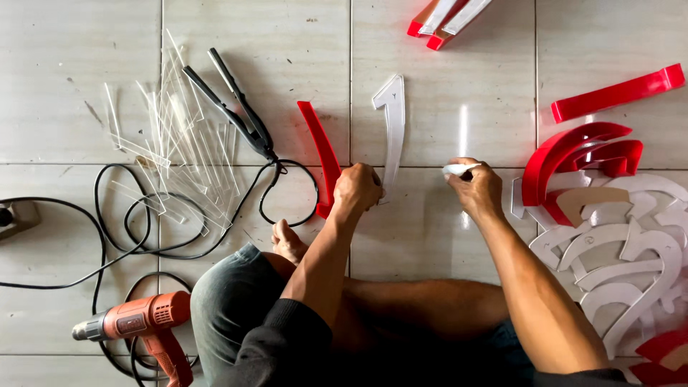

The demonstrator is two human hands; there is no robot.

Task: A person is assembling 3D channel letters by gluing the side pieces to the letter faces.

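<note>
Left hand [356, 188] pins white letter [391, 129] w/ red strip [322, 154] on floor; right hand [474, 188] clutches small white tube [459, 170]. Judging by pile [623, 251] at right, many letters left undone.

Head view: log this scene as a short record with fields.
Setting: tiled floor, person seated on it
Left hand: pressing on the lower end of a white cut-out shape, beside a curved red strip
Right hand: gripping a small white object, kind unclear
Left side: clear strips, black clamp tool with cord, orange heat gun
Right side: white cut-outs, red curved pieces
</note>
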